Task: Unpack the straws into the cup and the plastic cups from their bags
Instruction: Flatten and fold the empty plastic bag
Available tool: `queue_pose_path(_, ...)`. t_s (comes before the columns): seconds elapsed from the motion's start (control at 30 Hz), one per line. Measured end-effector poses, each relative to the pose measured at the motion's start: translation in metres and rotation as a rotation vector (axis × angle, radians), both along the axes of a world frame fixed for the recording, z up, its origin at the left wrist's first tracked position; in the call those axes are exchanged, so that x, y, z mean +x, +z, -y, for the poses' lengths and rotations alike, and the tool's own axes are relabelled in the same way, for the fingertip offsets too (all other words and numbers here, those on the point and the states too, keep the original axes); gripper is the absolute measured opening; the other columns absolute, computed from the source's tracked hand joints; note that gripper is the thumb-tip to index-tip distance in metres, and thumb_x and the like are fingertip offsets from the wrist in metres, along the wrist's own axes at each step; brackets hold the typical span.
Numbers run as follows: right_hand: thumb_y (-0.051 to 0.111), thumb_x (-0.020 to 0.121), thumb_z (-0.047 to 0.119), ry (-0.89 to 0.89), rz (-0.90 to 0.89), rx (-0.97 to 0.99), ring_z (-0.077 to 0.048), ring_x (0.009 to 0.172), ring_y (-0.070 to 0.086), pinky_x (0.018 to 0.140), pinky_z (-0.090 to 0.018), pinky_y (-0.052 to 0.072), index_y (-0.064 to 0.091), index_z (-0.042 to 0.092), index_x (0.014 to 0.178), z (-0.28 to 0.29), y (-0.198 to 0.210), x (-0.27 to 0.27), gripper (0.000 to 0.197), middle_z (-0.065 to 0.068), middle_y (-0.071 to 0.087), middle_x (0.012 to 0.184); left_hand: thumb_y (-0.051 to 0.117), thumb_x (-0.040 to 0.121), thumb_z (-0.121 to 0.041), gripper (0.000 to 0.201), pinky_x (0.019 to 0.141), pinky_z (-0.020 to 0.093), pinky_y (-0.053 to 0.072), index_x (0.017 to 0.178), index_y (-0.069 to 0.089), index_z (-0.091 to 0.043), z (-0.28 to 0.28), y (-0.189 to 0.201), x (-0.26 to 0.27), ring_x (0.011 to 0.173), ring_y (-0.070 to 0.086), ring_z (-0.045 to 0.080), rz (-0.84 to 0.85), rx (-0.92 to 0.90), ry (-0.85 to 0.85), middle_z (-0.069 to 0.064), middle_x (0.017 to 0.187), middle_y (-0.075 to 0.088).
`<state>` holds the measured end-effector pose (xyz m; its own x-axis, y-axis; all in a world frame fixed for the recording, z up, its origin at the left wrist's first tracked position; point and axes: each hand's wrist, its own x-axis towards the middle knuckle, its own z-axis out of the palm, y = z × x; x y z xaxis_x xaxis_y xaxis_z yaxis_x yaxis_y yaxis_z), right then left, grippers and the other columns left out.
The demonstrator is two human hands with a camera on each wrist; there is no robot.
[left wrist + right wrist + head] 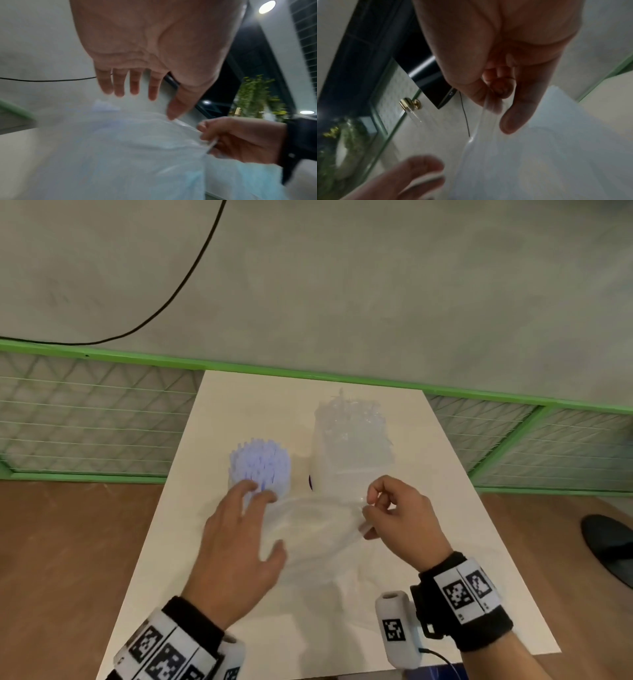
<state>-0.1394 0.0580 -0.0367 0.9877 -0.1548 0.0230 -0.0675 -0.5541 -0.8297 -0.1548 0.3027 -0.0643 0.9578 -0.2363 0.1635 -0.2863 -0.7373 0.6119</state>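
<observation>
A cup packed with pale blue straws [261, 466] stands at the left-middle of the white table [445, 542]. To its right stands a bag of clear plastic cups [352, 445]. In front of them lies a limp clear plastic bag [318, 523]. My left hand [251, 520] hovers over the bag's left part with fingers spread and straight, fingertips close to the straw cup. My right hand [368, 508] pinches the bag's right edge between thumb and fingers. The left wrist view shows the left hand [137, 88] open above the bag [128, 142]. In the right wrist view the right hand [494, 97] holds the clear film.
The table is narrow, with brown floor [68, 542] on both sides. A green-framed mesh fence [85, 412] runs behind it, with a black cable [178, 285] on the grey floor beyond. A dark shoe [609, 546] lies at the right.
</observation>
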Motion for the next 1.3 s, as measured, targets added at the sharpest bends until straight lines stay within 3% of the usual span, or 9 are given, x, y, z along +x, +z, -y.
queue_pose_path(0.1, 0.056, 0.076, -0.005, 0.083, 0.054, 0.064, -0.028, 0.063, 0.069, 0.062, -0.039, 0.061, 0.056, 0.018, 0.074, -0.014, 0.018, -0.001, 0.023, -0.010, 0.047, 0.058, 0.063, 0.076, -0.057, 0.049, 0.106, 0.033, 0.025, 0.117, 0.051, -0.033, 0.033, 0.019, 0.001, 0.136, 0.026, 0.015, 0.104, 0.044, -0.200, -0.003, 0.151, 0.026)
queue_pose_path(0.2, 0.064, 0.079, 0.006, 0.253, 0.063, 0.175, -0.034, 0.072, 0.067, 0.073, -0.044, 0.059, 0.059, 0.024, 0.080, -0.020, 0.029, -0.004, 0.018, -0.010, 0.057, 0.067, 0.065, 0.087, -0.045, 0.027, 0.101, 0.031, 0.040, 0.106, 0.062, -0.027, 0.060, 0.022, 0.017, 0.121, 0.051, 0.017, 0.056, 0.017, -0.241, -0.008, 0.137, 0.048)
queue_pose_path(0.37, 0.062, 0.093, 0.011, 0.012, 0.231, 0.101, -0.011, 0.098, 0.061, 0.078, -0.018, 0.049, 0.063, 0.025, 0.106, 0.038, 0.014, 0.000, 0.020, 0.013, 0.065, 0.108, 0.057, 0.096, -0.039, 0.027, 0.076, 0.039, 0.052, 0.082, 0.066, -0.017, 0.059, 0.030, 0.038, 0.082, 0.061, 0.012, 0.015, -0.347, -0.228, -0.008, 0.086, 0.063)
queue_pose_path(0.47, 0.057, 0.097, 0.016, -0.065, 0.022, 0.047, -0.009, 0.108, 0.058, 0.087, -0.012, 0.046, 0.060, 0.034, 0.121, 0.079, -0.005, 0.000, 0.030, 0.019, 0.059, 0.126, 0.059, 0.092, -0.047, 0.046, 0.078, 0.038, 0.052, 0.081, 0.067, -0.003, 0.057, 0.040, 0.038, 0.086, 0.063, 0.023, -0.061, -0.484, -0.242, 0.009, 0.089, 0.066)
queue_pose_path(0.57, 0.056, 0.097, 0.012, -0.054, -0.101, 0.324, -0.015, 0.094, 0.064, 0.088, -0.032, 0.052, 0.068, 0.030, 0.116, 0.097, -0.014, 0.004, 0.028, 0.011, 0.067, 0.111, 0.062, 0.086, -0.036, 0.031, 0.081, 0.020, 0.053, 0.091, 0.077, -0.010, 0.060, 0.049, 0.042, 0.096, 0.068, 0.011, -0.139, -0.628, -0.226, -0.003, 0.098, 0.074)
queue_pose_path(0.73, 0.054, 0.096, 0.003, -0.048, -0.070, 0.706, -0.009, 0.075, 0.065, 0.065, -0.020, 0.053, 0.064, 0.011, 0.117, 0.111, 0.005, 0.020, 0.024, -0.005, 0.067, 0.096, 0.063, 0.082, -0.026, 0.024, 0.085, 0.009, 0.048, 0.098, 0.077, -0.015, 0.061, 0.056, 0.048, 0.101, 0.067, 0.000, -0.164, -0.674, -0.226, -0.013, 0.103, 0.075)
queue_pose_path(1.07, 0.076, 0.077, 0.017, -0.191, 0.153, 0.504, -0.006, 0.062, 0.061, 0.061, -0.017, 0.052, 0.075, 0.016, 0.080, 0.192, 0.064, 0.050, 0.003, 0.004, 0.073, 0.071, 0.065, 0.084, -0.017, 0.017, 0.067, 0.015, 0.056, 0.097, 0.075, -0.014, 0.047, 0.080, 0.068, 0.079, 0.075, 0.017, -0.103, -0.818, -0.027, -0.003, 0.084, 0.077)
queue_pose_path(1.2, 0.080, 0.062, 0.045, -0.249, 0.348, 0.781, -0.009, 0.076, 0.062, 0.068, -0.022, 0.053, 0.075, 0.021, 0.093, 0.199, 0.058, 0.050, 0.039, 0.004, 0.070, 0.086, 0.065, 0.080, -0.025, 0.021, 0.067, 0.023, 0.059, 0.096, 0.076, -0.017, 0.057, 0.088, 0.068, 0.072, 0.074, 0.027, -0.086, -0.892, -0.022, 0.012, 0.074, 0.075)
queue_pose_path(1.3, 0.070, 0.068, 0.070, -0.092, 0.080, 1.028, -0.025, 0.114, 0.059, 0.084, -0.044, 0.052, 0.060, 0.026, 0.129, 0.177, 0.021, 0.041, 0.075, -0.002, 0.062, 0.128, 0.073, 0.077, -0.038, 0.027, 0.076, 0.038, 0.062, 0.100, 0.076, -0.024, 0.067, 0.087, 0.070, 0.078, 0.074, 0.028, -0.106, -0.937, -0.027, 0.011, 0.089, 0.076)
